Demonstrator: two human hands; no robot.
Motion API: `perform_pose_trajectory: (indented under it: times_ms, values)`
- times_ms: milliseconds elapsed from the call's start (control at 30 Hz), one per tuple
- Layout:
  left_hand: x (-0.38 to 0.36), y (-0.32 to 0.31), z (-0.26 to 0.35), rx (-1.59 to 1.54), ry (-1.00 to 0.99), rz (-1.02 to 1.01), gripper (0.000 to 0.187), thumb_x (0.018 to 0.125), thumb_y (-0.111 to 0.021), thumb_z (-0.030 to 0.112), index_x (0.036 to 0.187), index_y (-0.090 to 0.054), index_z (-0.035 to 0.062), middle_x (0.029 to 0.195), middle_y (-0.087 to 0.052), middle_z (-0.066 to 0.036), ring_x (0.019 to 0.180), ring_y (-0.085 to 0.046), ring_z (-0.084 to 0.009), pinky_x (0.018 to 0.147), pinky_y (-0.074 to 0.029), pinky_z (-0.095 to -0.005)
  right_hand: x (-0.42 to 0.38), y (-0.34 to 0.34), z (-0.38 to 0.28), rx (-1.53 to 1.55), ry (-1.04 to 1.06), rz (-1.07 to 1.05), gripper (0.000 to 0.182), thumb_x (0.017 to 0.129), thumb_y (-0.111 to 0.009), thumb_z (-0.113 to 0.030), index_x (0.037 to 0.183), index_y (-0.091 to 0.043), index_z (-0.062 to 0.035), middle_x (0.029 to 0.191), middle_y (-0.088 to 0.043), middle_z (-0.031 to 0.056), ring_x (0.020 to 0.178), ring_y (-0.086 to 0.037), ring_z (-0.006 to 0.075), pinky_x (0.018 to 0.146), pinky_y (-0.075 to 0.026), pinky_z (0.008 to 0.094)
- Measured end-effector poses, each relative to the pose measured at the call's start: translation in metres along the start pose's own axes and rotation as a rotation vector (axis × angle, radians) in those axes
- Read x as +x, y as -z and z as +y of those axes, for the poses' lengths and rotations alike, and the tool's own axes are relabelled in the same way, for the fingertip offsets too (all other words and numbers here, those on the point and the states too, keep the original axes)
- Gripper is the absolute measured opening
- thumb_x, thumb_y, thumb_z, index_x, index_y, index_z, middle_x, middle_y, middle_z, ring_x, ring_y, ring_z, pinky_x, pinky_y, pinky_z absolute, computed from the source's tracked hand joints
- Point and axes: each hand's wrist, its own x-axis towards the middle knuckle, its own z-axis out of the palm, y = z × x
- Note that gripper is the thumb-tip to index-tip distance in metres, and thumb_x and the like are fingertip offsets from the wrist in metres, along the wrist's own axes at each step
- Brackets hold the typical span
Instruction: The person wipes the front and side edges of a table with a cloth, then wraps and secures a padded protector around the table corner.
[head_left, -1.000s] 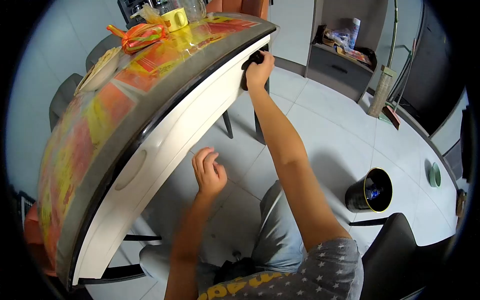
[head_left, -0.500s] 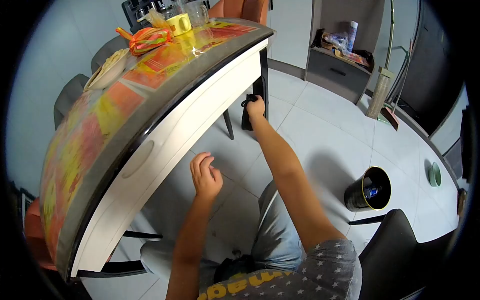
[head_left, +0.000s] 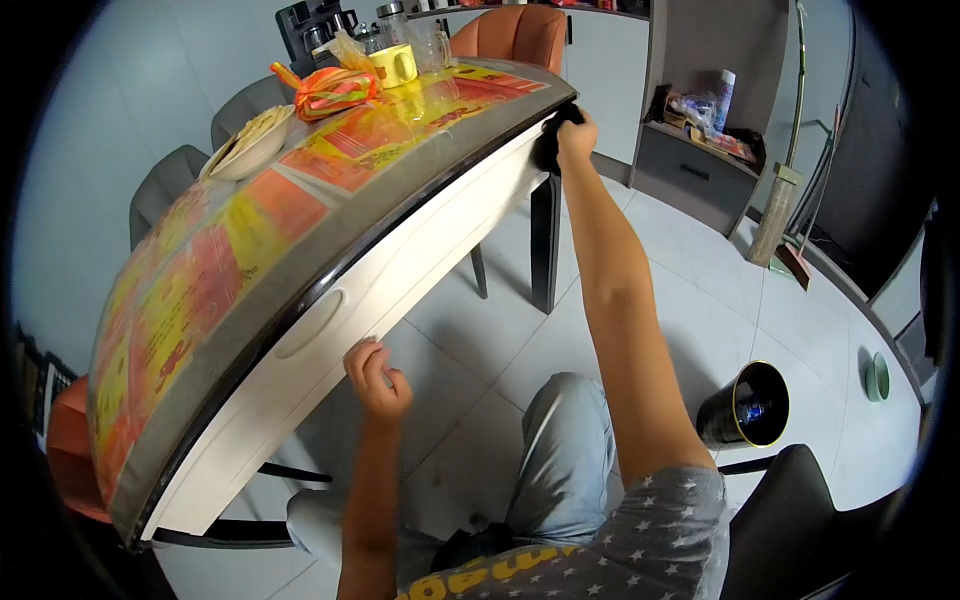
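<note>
My right hand (head_left: 577,138) is closed around a bunched black cloth (head_left: 548,143) at the far corner of the table (head_left: 400,165). It overlaps the end of the white side panel (head_left: 415,250), just under the dark tabletop edge. Below the oval recess of that panel, my left hand (head_left: 378,380) hovers with loosely curled fingers and nothing in them. Its fingertips are right at the panel's lower edge.
On the tabletop are a bowl (head_left: 248,150), a bright orange bundle (head_left: 332,92), a yellow mug (head_left: 394,66) and a glass jug (head_left: 431,48). A black bin (head_left: 720,412) and a dark chair (head_left: 790,510) stand at my right. Brooms lean near the grey drawer unit (head_left: 690,170).
My right hand has risen with the black cloth from beside the table leg to the table's corner. My left hand has shifted left and down, closer to the panel. The view has turned slightly.
</note>
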Motion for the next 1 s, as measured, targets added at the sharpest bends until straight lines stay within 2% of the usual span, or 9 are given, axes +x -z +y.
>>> perform_pose_trajectory:
  times_ms: [267,333,467,533,633,700,800,867,1000]
  values:
    - [-0.005,-0.012,0.013,0.052,0.049,-0.013,0.029,0.067,-0.045,-0.01,0.094,-0.05,-0.0013,0.101,-0.051,-0.016,0.096,-0.051,-0.0344,0.083,-0.042,-0.0462,-0.133,0.025,-0.039,0.096,0.305,-0.088,0.048,0.068,-0.043,0.011,0.113,-0.059,0.0041,0.111,-0.062,0.0215,0.108,-0.057,0.0323,0.098,-0.04,0.0347]
    - [-0.004,-0.017,0.018,0.013,0.055,-0.011,0.028,0.068,-0.045,-0.009,0.094,-0.05,-0.0006,0.102,-0.052,-0.015,0.096,-0.051,-0.0339,0.083,-0.042,-0.0459,-0.187,0.048,-0.071,0.161,0.261,-0.292,0.052,0.065,-0.039,0.014,0.112,-0.06,0.0018,0.116,-0.06,0.0188,0.113,-0.054,0.0307,0.101,-0.037,0.0345]
    - [-0.003,-0.023,0.033,0.018,0.064,-0.053,0.028,0.068,-0.045,-0.008,0.094,-0.05,-0.0002,0.102,-0.052,-0.015,0.096,-0.051,-0.0332,0.084,-0.041,-0.045,-0.241,0.081,-0.09,0.236,0.464,-0.708,0.057,0.058,-0.039,0.015,0.109,-0.06,0.0011,0.113,-0.059,0.02,0.112,-0.054,0.0324,0.101,-0.038,0.0352]
    - [-0.005,-0.022,0.039,0.024,0.083,-0.071,0.029,0.068,-0.045,-0.008,0.095,-0.051,-0.0003,0.103,-0.052,-0.015,0.096,-0.051,-0.033,0.083,-0.041,-0.0442,-0.232,0.083,-0.084,0.2,0.427,-0.606,0.057,0.059,-0.04,0.014,0.11,-0.06,0.0007,0.111,-0.059,0.0194,0.11,-0.054,0.0315,0.1,-0.038,0.0341]
    - [-0.012,-0.019,0.037,-0.006,0.054,-0.028,0.029,0.068,-0.045,-0.009,0.095,-0.051,-0.0002,0.103,-0.052,-0.015,0.095,-0.052,-0.0332,0.083,-0.041,-0.0446,-0.169,0.062,-0.057,0.167,0.193,-0.234,0.051,0.066,-0.041,0.012,0.114,-0.057,0.0032,0.112,-0.058,0.0202,0.11,-0.053,0.0323,0.099,-0.038,0.0355]
    - [-0.017,-0.015,0.031,-0.007,0.051,-0.011,0.029,0.068,-0.045,-0.009,0.095,-0.051,-0.0003,0.103,-0.052,-0.016,0.095,-0.052,-0.033,0.083,-0.041,-0.0445,-0.113,0.045,-0.038,0.14,0.308,-0.064,0.05,0.068,-0.042,0.013,0.116,-0.054,0.0059,0.112,-0.058,0.0215,0.111,-0.053,0.0329,0.1,-0.038,0.0358]
    - [-0.019,0.0,0.025,0.026,0.06,-0.006,0.029,0.068,-0.044,-0.009,0.095,-0.051,-0.0006,0.102,-0.053,-0.016,0.094,-0.052,-0.0325,0.082,-0.041,-0.0443,-0.083,0.031,-0.044,0.189,0.085,-0.159,0.051,0.069,-0.045,0.013,0.118,-0.053,0.0046,0.118,-0.056,0.0219,0.115,-0.052,0.0323,0.101,-0.037,0.0354]
    - [-0.018,0.007,0.022,0.052,0.073,-0.001,0.029,0.068,-0.044,-0.01,0.095,-0.051,-0.0008,0.101,-0.053,-0.016,0.094,-0.052,-0.0322,0.082,-0.042,-0.0442,-0.094,0.006,-0.027,0.172,0.196,-0.125,0.052,0.069,-0.045,0.013,0.12,-0.053,0.0045,0.12,-0.056,0.0213,0.116,-0.051,0.0316,0.101,-0.036,0.0343]
    - [-0.023,0.022,0.019,0.049,0.115,0.065,0.028,0.07,-0.043,-0.011,0.095,-0.049,-0.0012,0.102,-0.052,-0.017,0.095,-0.051,-0.0321,0.086,-0.041,-0.0445,-0.186,0.016,-0.073,0.184,0.229,-0.13,0.054,0.069,-0.043,0.014,0.121,-0.052,0.0037,0.126,-0.052,0.0204,0.119,-0.049,0.0321,0.103,-0.034,0.0338]
